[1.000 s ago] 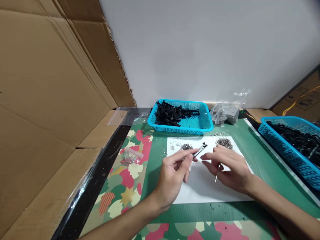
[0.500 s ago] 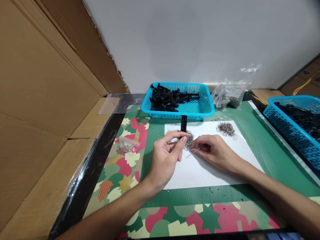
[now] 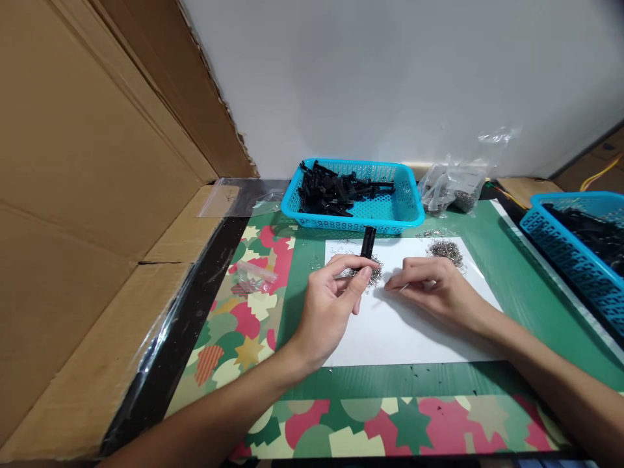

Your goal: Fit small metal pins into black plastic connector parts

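Plastic, judging by its look, makes up the narrow black part (image 3: 369,242) that my left hand (image 3: 331,305) holds between thumb and fingers, over the white paper (image 3: 380,338) on the desk (image 3: 370,383). Its free end points up and away from me, towards the near wall of the blue basket (image 3: 348,222), where more black pieces (image 3: 336,188) lie heaped. I'd expect it to be light and stiff, smooth enough to twist if pinched loosely, with thin edges that a hard squeeze might crack. The best grip should be on its long sides near the lower end, leaving the rest uncovered. My right hand (image 3: 433,283) is apart from it, thumb and fingers drawn narrow on a slim metal tool (image 3: 404,286); so little shows that I can't tell whether something tiny sits at my fingertips too. Just beside my left fingers lies a pile of small metal bits (image 3: 374,276), with a second pile (image 3: 446,252) beyond my right hand. Those look light and probably springy, prone to tangling, and better nipped singly by one end.
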`<state>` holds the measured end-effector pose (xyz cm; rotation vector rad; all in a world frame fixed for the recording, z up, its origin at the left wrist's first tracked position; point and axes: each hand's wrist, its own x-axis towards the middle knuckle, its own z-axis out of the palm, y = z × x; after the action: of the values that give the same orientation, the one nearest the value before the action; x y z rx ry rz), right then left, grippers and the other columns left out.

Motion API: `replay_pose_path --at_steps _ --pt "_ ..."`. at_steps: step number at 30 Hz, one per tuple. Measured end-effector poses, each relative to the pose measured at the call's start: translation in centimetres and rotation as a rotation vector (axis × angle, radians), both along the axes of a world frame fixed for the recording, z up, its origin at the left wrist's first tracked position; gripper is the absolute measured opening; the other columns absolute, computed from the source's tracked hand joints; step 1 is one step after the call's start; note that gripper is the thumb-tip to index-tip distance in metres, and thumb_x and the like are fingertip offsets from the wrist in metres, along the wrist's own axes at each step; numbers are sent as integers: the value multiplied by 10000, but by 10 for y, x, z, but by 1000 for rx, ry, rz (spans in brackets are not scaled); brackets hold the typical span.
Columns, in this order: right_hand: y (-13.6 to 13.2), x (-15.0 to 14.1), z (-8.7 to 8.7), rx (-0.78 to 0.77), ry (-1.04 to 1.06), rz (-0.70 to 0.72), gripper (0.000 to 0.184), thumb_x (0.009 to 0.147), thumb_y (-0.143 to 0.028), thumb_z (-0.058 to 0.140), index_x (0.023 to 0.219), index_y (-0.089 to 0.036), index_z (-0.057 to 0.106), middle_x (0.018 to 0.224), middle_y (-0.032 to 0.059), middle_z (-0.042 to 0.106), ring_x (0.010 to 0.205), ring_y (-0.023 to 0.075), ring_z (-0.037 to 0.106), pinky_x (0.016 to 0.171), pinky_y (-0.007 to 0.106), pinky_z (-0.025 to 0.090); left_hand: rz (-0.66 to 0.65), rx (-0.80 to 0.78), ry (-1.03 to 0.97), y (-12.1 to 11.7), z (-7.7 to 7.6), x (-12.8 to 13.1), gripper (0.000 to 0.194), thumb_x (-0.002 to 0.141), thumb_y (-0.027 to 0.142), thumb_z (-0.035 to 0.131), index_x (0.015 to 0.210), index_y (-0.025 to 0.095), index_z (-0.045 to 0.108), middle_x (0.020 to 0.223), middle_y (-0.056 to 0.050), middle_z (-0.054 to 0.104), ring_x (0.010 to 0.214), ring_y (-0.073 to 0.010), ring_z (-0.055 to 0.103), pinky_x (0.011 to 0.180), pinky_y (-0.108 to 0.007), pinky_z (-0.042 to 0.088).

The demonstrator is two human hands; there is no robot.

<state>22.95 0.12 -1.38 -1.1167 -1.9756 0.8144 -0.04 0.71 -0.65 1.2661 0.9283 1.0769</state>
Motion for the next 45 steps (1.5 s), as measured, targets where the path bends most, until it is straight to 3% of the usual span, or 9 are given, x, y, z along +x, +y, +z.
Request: replay_pose_path --at_steps 5,9,13,19,27,35,45 --pt "-4 0 2 -30 157 -76 119 961 -263 763 924 -210 863 738 30 738 603 126 551 538 268 375 -21 38 9 0 -1 0 168 976 308 739 998 163 820 1086 -59 688 533 -22 486 421 -169 337" --pt "-9 0 8 20 176 -35 131 965 -250 757 909 -219 871 676 22 708 556 122 515 511 283 342 -81 20 42 -1 -1 0 193 1007 331 710 1020 167 811 1081 -51 664 561 -31 497 454 -174 362" --pt "-15 -2 12 70 246 -12 137 976 -266 765 906 -236 879 639 22 694 540 126 513 508 297 355 -223 21 119 -4 0 -2 260 1019 403 689 1050 175 810 1076 -59 632 628 -66 521 500 -188 402" --pt "-16 -2 10 -44 325 69 124 976 -301 782 950 -243 888 780 61 802 609 158 629 525 309 397 -441 -15 140 -6 1 -6 266 1060 404 620 1007 177 750 1088 -52 593 663 -76 524 537 -193 434" --pt "-16 -3 11 -65 281 83 104 963 -235 775 940 -235 877 735 24 749 559 118 515 511 283 341 -445 -61 92 -5 1 -4 249 1056 416 632 1009 178 688 1088 -31 566 615 -46 523 502 -188 414" --pt "-18 -11 10 -116 310 -102 99 893 -306 832 924 -213 847 618 -36 475 540 101 368 461 250 262 -292 19 78 -5 1 -2 195 1026 355 701 970 168 708 1017 -15 572 624 -45 511 493 -174 391" --pt "-15 -14 7 -222 413 -87 111 928 -307 805 899 -202 824 563 -75 389 527 80 318 488 233 245 -266 70 90 -9 -5 -2 148 1041 345 706 1056 210 767 1123 -23 577 634 -34 569 491 -166 453"
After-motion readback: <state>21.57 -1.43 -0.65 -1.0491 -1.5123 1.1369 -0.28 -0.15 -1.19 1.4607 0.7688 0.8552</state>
